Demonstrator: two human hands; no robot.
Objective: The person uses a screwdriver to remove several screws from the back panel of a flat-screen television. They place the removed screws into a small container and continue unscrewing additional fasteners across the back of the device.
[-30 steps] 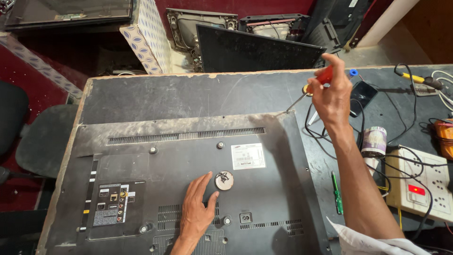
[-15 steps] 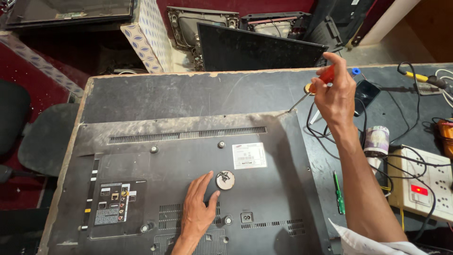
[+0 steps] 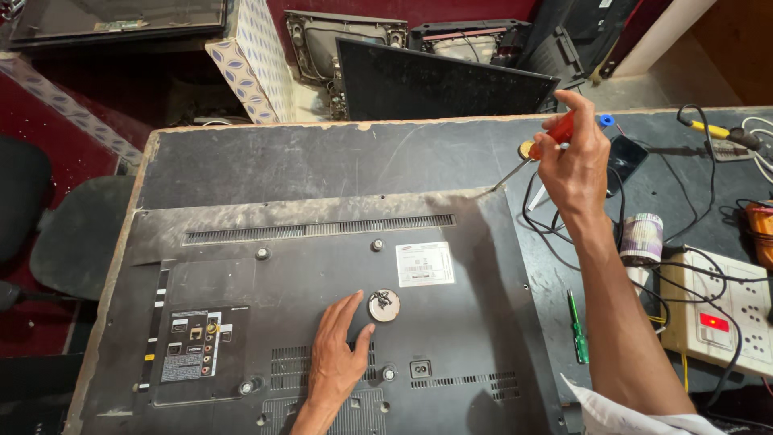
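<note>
here, nearest the camera, the left hand lies flat, fingers spread and holding nothing, on the dusty back cover of a flat television that lies face down on the desk; its fingertips rest just beside a round metal boss in the middle of the cover. if that palm bears down hard there, the thin plastic could flex onto the panel beneath, and if it lifts, the set could slide under a sideways push. a green tester screwdriver lies on the desk just beside the cover's right edge, near the right forearm, where a sweep of the arm could knock it off. farther out, the right hand is closed around the red handle of a screwdriver, whose slim shaft slants down to the cover's far right corner, the tip at or just above the edge; i cannot tell whether it sits in a screw. held at that slant the tip could cam out, round the head or gouge the plastic. black cables, a roll of tape and a power strip crowd the desk under that wrist, so a snagged wire could jerk the tool. beyond the desk stand other screens.
</note>
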